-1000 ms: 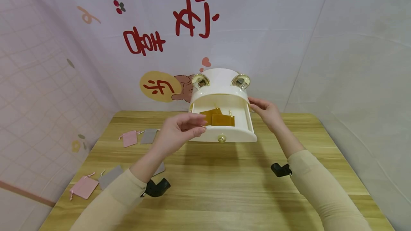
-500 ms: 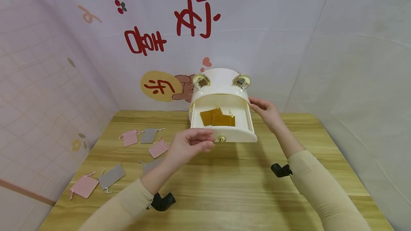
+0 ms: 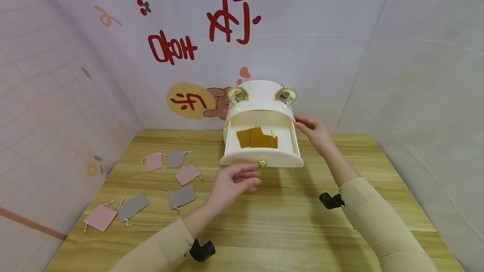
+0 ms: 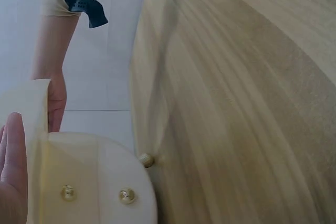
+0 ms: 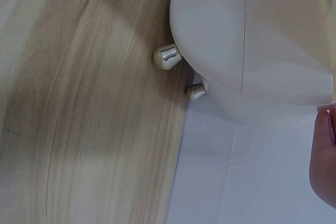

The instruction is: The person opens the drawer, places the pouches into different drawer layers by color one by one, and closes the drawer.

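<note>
A white cabinet (image 3: pixel 261 95) with a rounded top and two gold ear-like rings stands at the back of the table. Its top drawer (image 3: pixel 291 158) is pulled out, and two mustard-brown pouches (image 3: pixel 264 140) lie inside. My left hand (image 3: pixel 236 184) hovers just below the drawer front, fingertips close to the gold knob (image 3: pixel 262 163), fingers loosely bent around nothing. My right hand (image 3: pixel 315 133) rests its fingers against the cabinet's right side; the fingertips are partly hidden. In the right wrist view, the cabinet's lower front (image 5: pixel 210 35) shows two more knobs and short gold feet (image 5: pixel 167 56).
Several drawstring pouches lie on the wooden table (image 3: pixel 302 230) at the left: pink ones (image 3: pixel 154 161) and grey ones (image 3: pixel 133 207). Patterned white cloth (image 3: pixel 321 53) hangs right behind the cabinet. Each sleeve carries a black wrist mount (image 3: pixel 202 250).
My left hand has moved down and right, from over the drawer's left front corner to below the drawer front near the knob. My right hand stays at the cabinet's side.
</note>
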Tool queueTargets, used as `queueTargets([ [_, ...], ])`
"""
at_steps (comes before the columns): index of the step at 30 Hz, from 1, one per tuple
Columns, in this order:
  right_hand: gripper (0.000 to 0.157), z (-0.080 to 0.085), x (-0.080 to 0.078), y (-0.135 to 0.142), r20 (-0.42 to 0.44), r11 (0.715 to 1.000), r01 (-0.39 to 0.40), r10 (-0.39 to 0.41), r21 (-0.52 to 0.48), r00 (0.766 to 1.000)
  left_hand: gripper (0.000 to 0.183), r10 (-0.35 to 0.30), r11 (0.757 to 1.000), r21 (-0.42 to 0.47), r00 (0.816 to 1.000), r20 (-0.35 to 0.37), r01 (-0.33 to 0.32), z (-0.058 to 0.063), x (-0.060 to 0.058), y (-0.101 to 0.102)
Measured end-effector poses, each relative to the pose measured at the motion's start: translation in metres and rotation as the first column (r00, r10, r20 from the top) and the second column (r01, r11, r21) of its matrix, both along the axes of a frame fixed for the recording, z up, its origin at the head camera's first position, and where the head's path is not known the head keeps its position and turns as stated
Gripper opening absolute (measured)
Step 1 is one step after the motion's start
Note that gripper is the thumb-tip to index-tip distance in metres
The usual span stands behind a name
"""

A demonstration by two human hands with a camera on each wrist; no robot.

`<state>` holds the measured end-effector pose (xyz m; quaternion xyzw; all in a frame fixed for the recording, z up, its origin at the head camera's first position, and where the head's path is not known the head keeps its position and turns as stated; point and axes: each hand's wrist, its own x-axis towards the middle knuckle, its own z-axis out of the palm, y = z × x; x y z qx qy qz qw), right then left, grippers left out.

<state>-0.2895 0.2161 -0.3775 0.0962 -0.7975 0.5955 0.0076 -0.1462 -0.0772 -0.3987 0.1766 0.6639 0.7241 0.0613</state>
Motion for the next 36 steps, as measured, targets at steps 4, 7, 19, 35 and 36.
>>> queueTargets([
  [4,0.049,-0.002,-0.001,-0.001,-0.002,1.0,0.009,-0.009,0.003,1.0,0.038,0.021,1.0,0.014,0.999,0.049,-0.021,-0.005,0.0,0.004],
  [7,0.05,0.001,0.001,-0.002,-0.005,1.0,0.008,-0.008,0.006,1.0,0.036,0.03,0.999,0.019,0.996,0.081,-0.032,-0.008,-0.002,0.008],
  [19,0.043,0.023,0.018,-0.012,0.014,1.0,-0.012,0.012,-0.017,1.0,0.034,0.173,0.978,0.085,0.969,0.174,-0.19,-0.009,-0.007,0.025],
  [35,0.046,0.0,-0.001,-0.001,-0.005,1.0,0.007,-0.007,-0.001,1.0,0.022,0.28,0.948,0.121,0.952,0.12,-0.294,-0.009,-0.015,0.042],
  [36,0.046,0.0,-0.001,-0.001,-0.006,1.0,0.009,-0.009,0.0,1.0,0.021,0.282,0.947,0.125,0.952,0.116,-0.296,-0.008,-0.016,0.043],
])
